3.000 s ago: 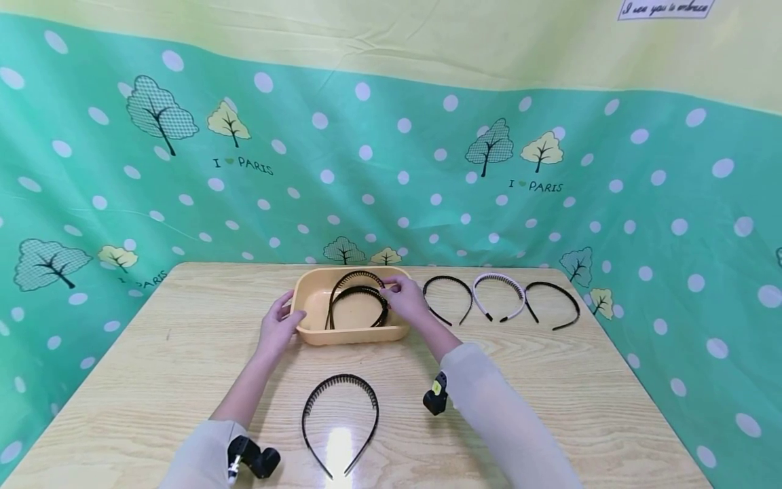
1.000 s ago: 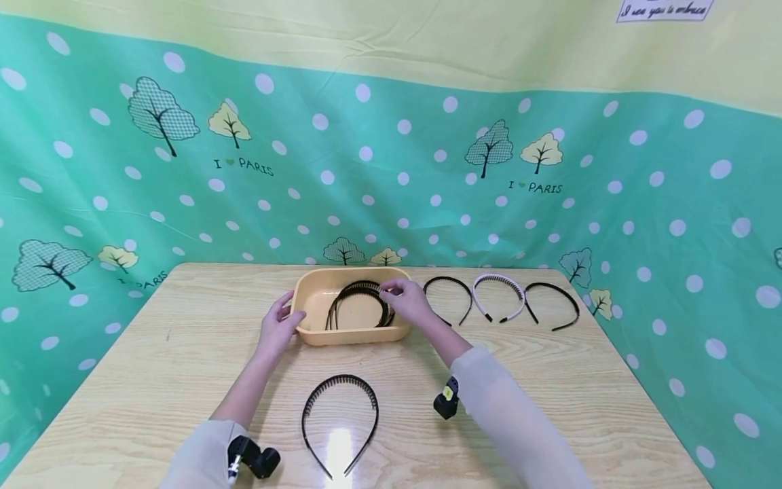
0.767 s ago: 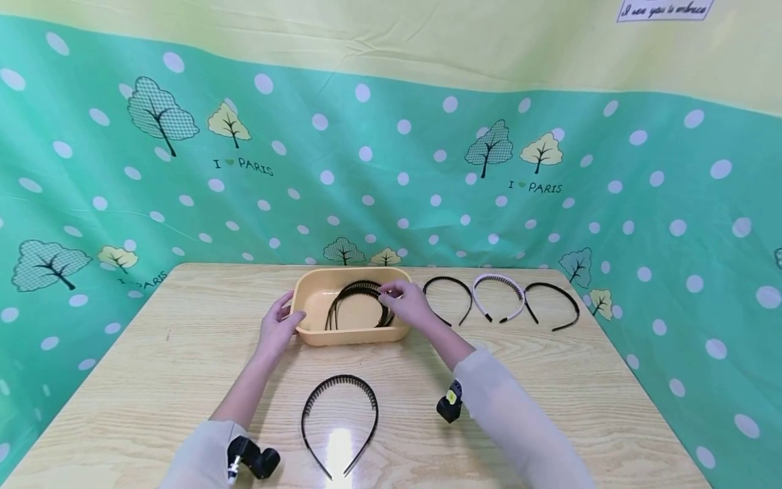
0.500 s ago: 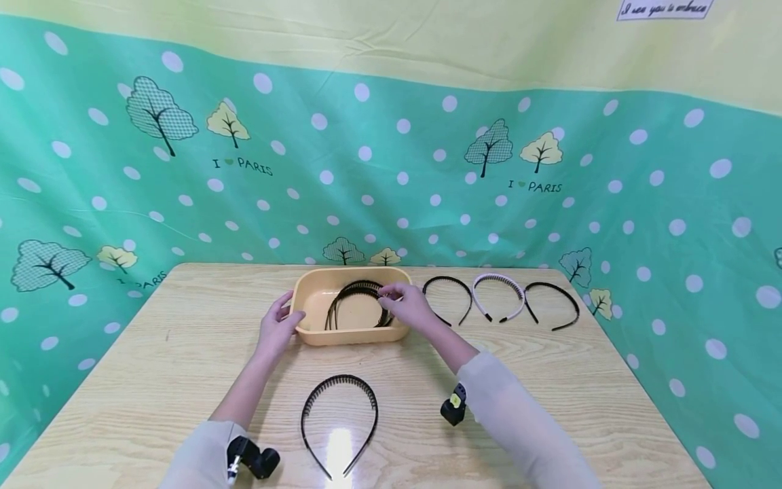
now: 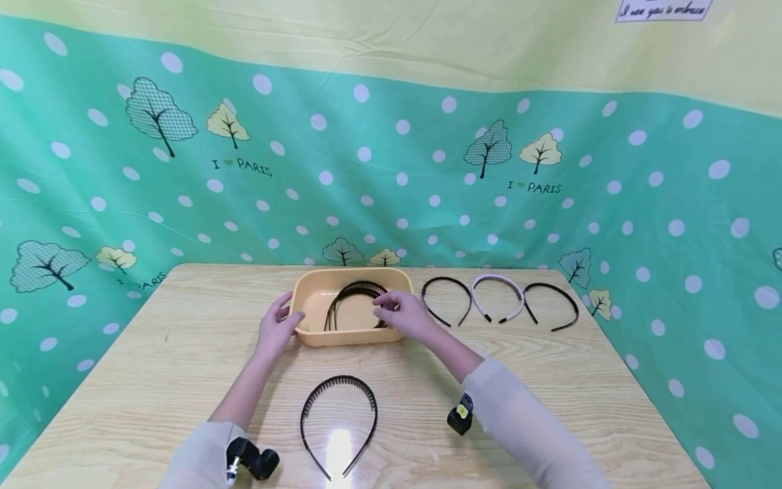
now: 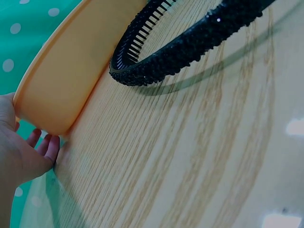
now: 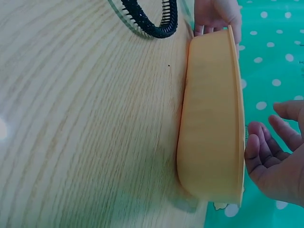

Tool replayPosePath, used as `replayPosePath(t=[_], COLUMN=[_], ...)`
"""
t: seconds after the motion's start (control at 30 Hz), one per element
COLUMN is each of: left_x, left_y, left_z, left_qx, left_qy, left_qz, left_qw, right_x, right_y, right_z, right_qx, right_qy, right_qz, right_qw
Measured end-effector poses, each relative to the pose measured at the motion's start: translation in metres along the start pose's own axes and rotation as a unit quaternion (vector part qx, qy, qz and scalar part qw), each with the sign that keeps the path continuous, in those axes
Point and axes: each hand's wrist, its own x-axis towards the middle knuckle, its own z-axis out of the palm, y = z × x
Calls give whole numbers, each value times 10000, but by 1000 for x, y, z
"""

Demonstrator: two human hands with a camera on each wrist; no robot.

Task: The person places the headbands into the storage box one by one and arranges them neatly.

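A peach plastic basin [image 5: 351, 336] stands at the back of the table with several black headbands [image 5: 357, 286] nested inside it. My left hand [image 5: 275, 333] grips the basin's left end, thumb over the rim and fingers around the outside. Over the basin's right end, my right hand [image 5: 408, 316] has its thumb and index finger apart, nothing between them. It hides the right side of the headbands. In the right wrist view its fingers are loosely bent beside the rim. A black toothed headband [image 5: 345, 378] lies by itself on the table in front of the basin.
Right of the basin, a row of headbands lies along the back of the table: a thin black one [image 5: 447, 279], a lilac one [image 5: 496, 276] with dark teeth, and another black one [image 5: 554, 289]. A green dotted cloth [image 5: 391, 170] hangs behind the table.
Three seconds ago my right hand held a headband raised in the basin; it now sits lower among the others. The right hand has let go and shifted slightly left. My left hand stays put.
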Motion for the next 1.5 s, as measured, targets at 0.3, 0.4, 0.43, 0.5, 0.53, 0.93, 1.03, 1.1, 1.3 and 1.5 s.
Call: replayPosePath(t=[0.3,0.4,0.43,0.5,0.53,0.93,1.03,1.1,1.3,1.5], left_x=[0,0,1,1,1,2,2,2,1,1], left_y=[-1,-1,-2,-2,-2,-3,-3,-3,-3,-3], left_z=[0,0,0,0,0,1,1,1,1,1], left_qx=[-1,-3,-5,-12,-19,-47,-39,-30,-67,-85], left_qy=[-6,-4,5,13,16,16,17,15,18,24], left_qz=[-6,-19,-24,-27,-27,-5,-1,-2,18,37], left_qw=[10000,10000,10000,10000,10000,10000,10000,10000,10000,10000], right_x=[-9,-12,-13,-14,-14,-21,-24,-25,-30,-33], right_y=[0,-2,-2,-3,-3,3,3,3,4,6], right_z=[4,6,6,7,7,16,17,18,23,28], right_qx=[60,44,7,-45,-64,-295,-329,-384,-684,-707], right_qy=[-388,-505,-539,-590,-607,-959,-1071,-1168,-1445,-1632], right_qz=[-97,-114,-122,-152,-173,-296,-361,-385,-343,-297], right_qw=[9992,9986,9985,9981,9980,9945,9931,9917,9865,9836])
